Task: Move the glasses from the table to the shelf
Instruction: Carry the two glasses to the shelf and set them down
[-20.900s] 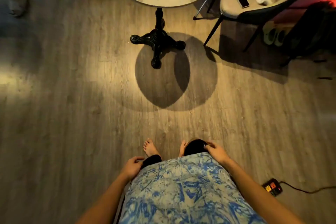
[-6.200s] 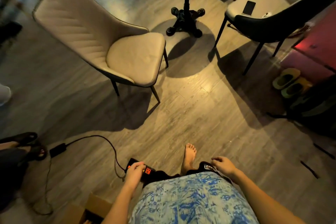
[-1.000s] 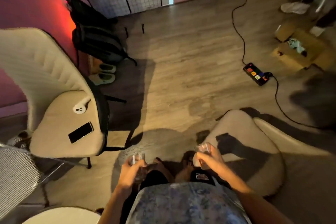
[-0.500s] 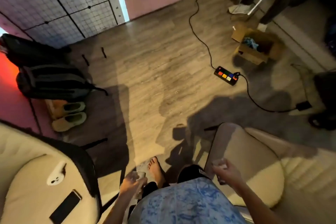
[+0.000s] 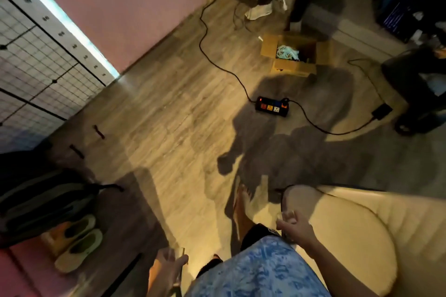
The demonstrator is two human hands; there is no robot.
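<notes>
From the head camera, the left hand [image 5: 167, 266] is curled around a small clear glass [image 5: 181, 253], only the rim showing above the fingers (blurred). The right hand [image 5: 293, 226] is closed too, with a second glass [image 5: 282, 215] barely visible at its fingertips, beside a cream chair [image 5: 357, 236]. Ahead of both hands the wooden floor [image 5: 169, 116] carries a power strip [image 5: 272, 106], and beyond that an open cardboard box [image 5: 293, 55]. Left of the left hand lie pale slippers [image 5: 78, 242].
</notes>
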